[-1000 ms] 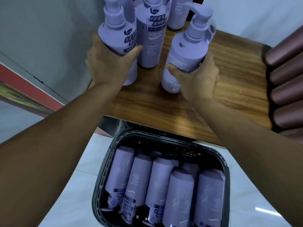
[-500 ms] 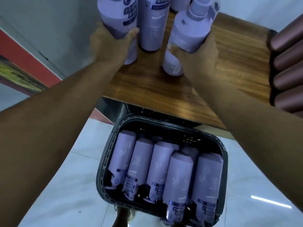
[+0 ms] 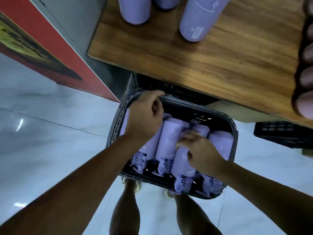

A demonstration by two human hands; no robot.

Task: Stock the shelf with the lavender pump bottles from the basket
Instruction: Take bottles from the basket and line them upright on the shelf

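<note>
Three upright lavender pump bottles [image 3: 197, 17] stand on the wooden shelf [image 3: 211, 61] at top; several lie in the dark plastic basket [image 3: 234, 133] at centre. Left hand [image 3: 144, 119] and right hand [image 3: 201, 150] each curl around a basket bottle; grip unconfirmed, stocking looks partway done.

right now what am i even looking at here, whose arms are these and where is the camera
The camera sits on a person's head and looks down, so the arms are the wearer's own; their legs show below. Both hands reach into a dark basket on the floor, full of lying lavender pump bottles. The left hand is over the leftmost bottles, and the right hand curls around one bottle; nothing is lifted yet. Above is the wooden shelf with a few lavender bottles already standing on it, and brownish bottles at its right edge.
</note>
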